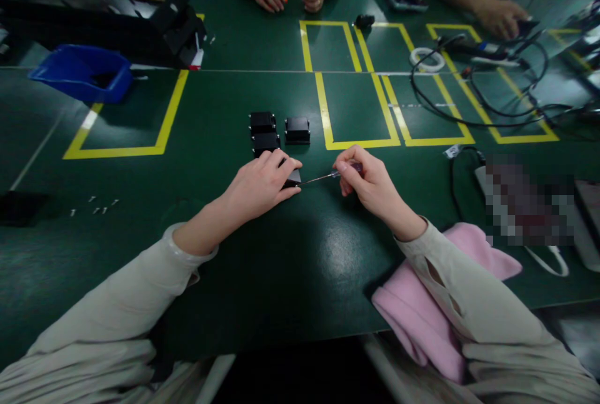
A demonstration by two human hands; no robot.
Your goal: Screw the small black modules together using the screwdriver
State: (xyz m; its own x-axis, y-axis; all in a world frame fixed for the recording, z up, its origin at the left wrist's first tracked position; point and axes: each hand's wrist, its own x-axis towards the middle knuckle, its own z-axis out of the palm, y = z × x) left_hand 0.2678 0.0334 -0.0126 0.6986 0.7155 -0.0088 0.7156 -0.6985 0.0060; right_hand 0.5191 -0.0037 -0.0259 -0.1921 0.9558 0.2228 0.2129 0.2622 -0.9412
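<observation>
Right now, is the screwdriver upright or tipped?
Tipped well over: the screwdriver points sideways from the right hand toward the black box under the left hand. Whether its tip touches, cannot tell.

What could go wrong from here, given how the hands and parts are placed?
The screwdriver in the right hand has its tip beside the left hand's thumb, so a slip might jab it. If the grip loosens, the black block under the left hand could shift off the tip. The loose small screws lie on the bare green tabletop, where a sleeve might sweep them away.
</observation>
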